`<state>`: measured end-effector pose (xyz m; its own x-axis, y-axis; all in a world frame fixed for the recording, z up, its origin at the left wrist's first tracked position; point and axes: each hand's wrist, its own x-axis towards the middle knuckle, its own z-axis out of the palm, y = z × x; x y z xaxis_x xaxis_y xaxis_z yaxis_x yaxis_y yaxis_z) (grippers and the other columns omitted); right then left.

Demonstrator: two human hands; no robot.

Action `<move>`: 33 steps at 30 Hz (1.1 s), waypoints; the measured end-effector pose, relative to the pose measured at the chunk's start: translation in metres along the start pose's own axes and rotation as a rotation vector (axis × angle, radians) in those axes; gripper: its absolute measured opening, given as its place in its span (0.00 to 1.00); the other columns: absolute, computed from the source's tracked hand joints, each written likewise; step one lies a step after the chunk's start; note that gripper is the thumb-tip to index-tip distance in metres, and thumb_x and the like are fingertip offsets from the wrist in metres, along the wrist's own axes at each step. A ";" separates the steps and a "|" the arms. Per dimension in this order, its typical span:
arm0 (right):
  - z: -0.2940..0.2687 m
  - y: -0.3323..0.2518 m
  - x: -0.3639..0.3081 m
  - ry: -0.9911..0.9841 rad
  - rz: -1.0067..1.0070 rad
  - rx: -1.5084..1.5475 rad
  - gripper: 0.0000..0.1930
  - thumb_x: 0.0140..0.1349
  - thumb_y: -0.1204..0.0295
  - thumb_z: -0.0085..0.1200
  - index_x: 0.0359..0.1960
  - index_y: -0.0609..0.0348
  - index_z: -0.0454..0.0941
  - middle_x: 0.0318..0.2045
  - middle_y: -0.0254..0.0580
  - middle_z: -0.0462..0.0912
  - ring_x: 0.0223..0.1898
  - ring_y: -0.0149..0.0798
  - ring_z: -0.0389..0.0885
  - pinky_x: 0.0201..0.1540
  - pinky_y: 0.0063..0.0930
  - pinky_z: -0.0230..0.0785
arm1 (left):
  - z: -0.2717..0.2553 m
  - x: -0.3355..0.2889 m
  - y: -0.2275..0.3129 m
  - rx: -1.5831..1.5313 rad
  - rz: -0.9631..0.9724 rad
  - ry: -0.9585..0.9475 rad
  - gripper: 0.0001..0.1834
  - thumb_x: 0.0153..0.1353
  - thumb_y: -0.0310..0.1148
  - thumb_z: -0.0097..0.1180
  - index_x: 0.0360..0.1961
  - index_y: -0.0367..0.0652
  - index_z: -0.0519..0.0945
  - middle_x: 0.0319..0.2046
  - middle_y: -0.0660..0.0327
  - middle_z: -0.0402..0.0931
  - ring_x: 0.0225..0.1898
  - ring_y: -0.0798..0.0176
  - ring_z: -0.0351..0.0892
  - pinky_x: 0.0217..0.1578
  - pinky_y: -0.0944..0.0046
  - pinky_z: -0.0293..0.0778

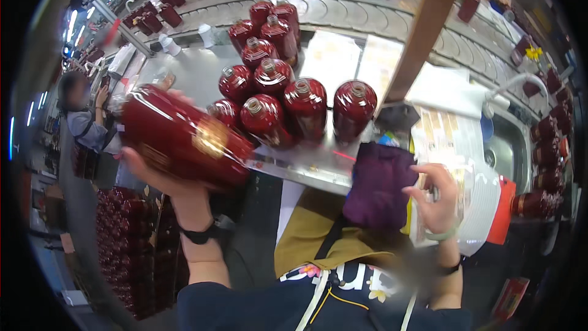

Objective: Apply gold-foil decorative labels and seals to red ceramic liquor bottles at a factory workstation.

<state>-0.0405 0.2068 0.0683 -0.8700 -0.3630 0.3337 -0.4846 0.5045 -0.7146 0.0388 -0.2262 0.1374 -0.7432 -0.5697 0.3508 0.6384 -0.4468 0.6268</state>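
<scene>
My left hand [149, 173] grips a large, dark red glossy bottle [184, 138] with a gold emblem. The bottle lies tilted in the air left of the table, slightly blurred. My right hand [438, 199] has its fingers curved and apart, nothing clearly between them. Its thumb and index tips are at the right edge of a folded purple cloth [381, 187], which sits at the table's front edge; whether they touch it I cannot tell. Several matching red bottles [307, 107] stand uncapped in a cluster on the metal table [202, 76], one bottle [354, 109] a little apart on the right.
Behind the table a conveyor [343, 9] carries more red bottles. A brown post [422, 30] rises right of the cluster. Stacked label sheets [444, 147] and a sink [511, 150] lie right. Many red bottles [125, 245] stand at lower left. Another person [82, 110] works at far left.
</scene>
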 end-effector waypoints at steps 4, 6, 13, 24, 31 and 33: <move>0.041 -0.037 -0.009 -0.233 -0.061 0.494 0.54 0.47 0.68 0.84 0.76 0.62 0.65 0.62 0.47 0.80 0.34 0.31 0.72 0.42 0.26 0.73 | 0.062 -0.072 -0.091 -0.189 -0.563 -0.234 0.55 0.66 0.76 0.42 0.75 0.37 0.65 0.63 0.43 0.76 0.59 0.44 0.80 0.58 0.44 0.80; 0.045 -0.044 -0.018 -0.280 -0.029 0.521 0.60 0.49 0.70 0.83 0.80 0.65 0.54 0.68 0.54 0.77 0.49 0.39 0.78 0.54 0.31 0.74 | 0.079 -0.100 -0.122 -0.089 -0.785 -0.236 0.50 0.71 0.75 0.38 0.75 0.39 0.67 0.63 0.47 0.78 0.60 0.49 0.82 0.59 0.48 0.81; 0.035 -0.018 -0.035 -0.059 0.231 0.378 0.72 0.43 0.66 0.87 0.83 0.68 0.43 0.67 0.57 0.78 0.66 0.47 0.81 0.69 0.39 0.72 | 0.096 -0.121 -0.218 0.256 -0.939 -0.123 0.27 0.84 0.55 0.41 0.62 0.42 0.73 0.50 0.60 0.80 0.49 0.67 0.82 0.53 0.63 0.80; 0.029 0.027 -0.011 -0.043 0.056 0.135 0.68 0.41 0.65 0.86 0.82 0.62 0.50 0.57 0.51 0.85 0.50 0.41 0.84 0.55 0.33 0.76 | 0.088 -0.110 -0.261 0.819 -0.582 -0.238 0.27 0.85 0.48 0.41 0.50 0.31 0.79 0.48 0.48 0.81 0.48 0.53 0.79 0.55 0.56 0.73; -0.091 0.138 -0.046 0.084 0.439 -0.106 0.11 0.58 0.71 0.73 0.41 0.60 0.90 0.36 0.38 0.89 0.32 0.29 0.78 0.40 0.27 0.73 | 0.072 -0.139 -0.225 0.802 -0.362 -0.483 0.29 0.81 0.30 0.46 0.77 0.29 0.62 0.73 0.48 0.66 0.70 0.57 0.69 0.72 0.56 0.62; -0.137 0.179 -0.053 0.130 0.535 -0.349 0.09 0.61 0.71 0.71 0.41 0.60 0.89 0.36 0.39 0.89 0.34 0.33 0.81 0.43 0.29 0.74 | 0.073 -0.148 -0.217 0.773 -0.406 -0.486 0.30 0.81 0.31 0.46 0.79 0.30 0.59 0.73 0.48 0.65 0.71 0.57 0.68 0.73 0.56 0.61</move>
<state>-0.0937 0.4235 0.0073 -0.9927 0.0952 0.0744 0.0362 0.8223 -0.5679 -0.0045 0.0055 0.0004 -0.9876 -0.0521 0.1481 0.1407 0.1247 0.9822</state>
